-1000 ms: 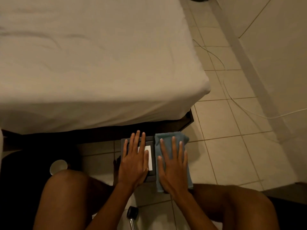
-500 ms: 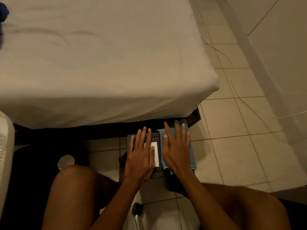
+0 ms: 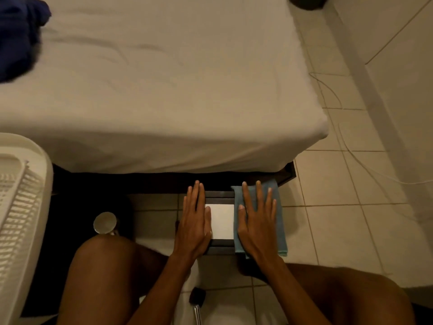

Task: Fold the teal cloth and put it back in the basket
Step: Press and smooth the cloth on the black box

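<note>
Low in the centre of the frame, the folded teal cloth lies as a narrow strip over the right part of a small dark box with a white rectangular panel, which sits on the tiled floor just in front of the white-sheeted bed. The right hand lies flat on the cloth, fingers spread and grasping nothing; the left hand lies equally flat and open on the box's left edge, the two hands apart with the white panel between them. The step in hand seems to be pressing the fold. To do it well, the right palm should smooth along the strip's length so the layers stay aligned, while the left steadies the box. The white slatted plastic basket waits at the left edge of the frame, well apart from the cloth.
</note>
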Demonstrator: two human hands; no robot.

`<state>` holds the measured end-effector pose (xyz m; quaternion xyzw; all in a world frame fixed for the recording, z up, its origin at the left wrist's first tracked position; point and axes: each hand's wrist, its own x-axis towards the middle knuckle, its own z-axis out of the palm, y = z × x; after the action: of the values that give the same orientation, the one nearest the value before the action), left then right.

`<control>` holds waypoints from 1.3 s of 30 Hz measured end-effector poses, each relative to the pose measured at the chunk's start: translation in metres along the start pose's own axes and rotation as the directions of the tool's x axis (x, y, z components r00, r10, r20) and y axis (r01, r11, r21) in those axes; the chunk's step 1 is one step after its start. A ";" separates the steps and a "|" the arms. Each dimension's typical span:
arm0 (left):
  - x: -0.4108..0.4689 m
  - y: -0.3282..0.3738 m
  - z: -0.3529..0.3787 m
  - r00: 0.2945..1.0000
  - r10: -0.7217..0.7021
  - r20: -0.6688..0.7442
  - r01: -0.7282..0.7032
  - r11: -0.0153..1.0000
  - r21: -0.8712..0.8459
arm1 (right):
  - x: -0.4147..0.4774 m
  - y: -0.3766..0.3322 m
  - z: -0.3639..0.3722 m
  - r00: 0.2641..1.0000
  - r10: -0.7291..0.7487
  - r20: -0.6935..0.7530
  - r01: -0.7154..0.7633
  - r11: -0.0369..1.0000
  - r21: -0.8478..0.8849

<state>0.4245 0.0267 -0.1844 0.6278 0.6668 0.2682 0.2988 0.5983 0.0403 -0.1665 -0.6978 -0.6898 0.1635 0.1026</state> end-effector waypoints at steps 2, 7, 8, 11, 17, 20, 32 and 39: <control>0.002 0.000 0.000 1.000 -0.002 -0.006 0.002 0.999 -0.041 | -0.003 -0.007 0.002 1.000 -0.003 0.014 0.003 1.000 -0.003; 0.002 -0.001 0.002 1.000 0.007 -0.001 -0.007 0.993 -0.114 | -0.007 -0.032 0.006 0.998 -0.035 0.053 0.037 0.998 -0.041; 0.002 -0.003 0.003 1.000 0.004 0.000 -0.004 0.992 -0.126 | -0.007 -0.035 0.007 0.997 -0.046 0.064 0.049 0.997 -0.054; 0.003 -0.005 0.004 1.000 -0.008 -0.004 0.007 0.988 -0.157 | -0.002 -0.038 0.009 0.995 -0.072 0.070 0.077 0.994 -0.073; 0.000 -0.003 0.001 1.000 -0.011 0.001 0.011 0.985 -0.171 | 0.016 -0.050 0.011 0.980 -0.169 0.104 0.183 0.972 -0.146; 0.000 -0.005 0.001 1.000 -0.025 0.010 0.027 0.983 -0.184 | -0.005 -0.034 0.007 0.980 -0.168 0.105 0.178 0.980 -0.091; -0.002 -0.003 -0.005 0.997 -0.064 0.031 0.071 0.950 -0.305 | -0.025 -0.041 0.013 0.987 -0.141 0.083 0.149 0.984 -0.101; 0.000 -0.006 -0.001 0.997 -0.082 0.002 0.080 0.956 -0.283 | 0.020 -0.053 0.013 0.990 -0.111 0.083 0.120 0.985 -0.120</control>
<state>0.4202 0.0263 -0.1880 0.5496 0.6483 0.3511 0.3929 0.5438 0.0604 -0.1608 -0.6549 -0.7414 0.1405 0.0416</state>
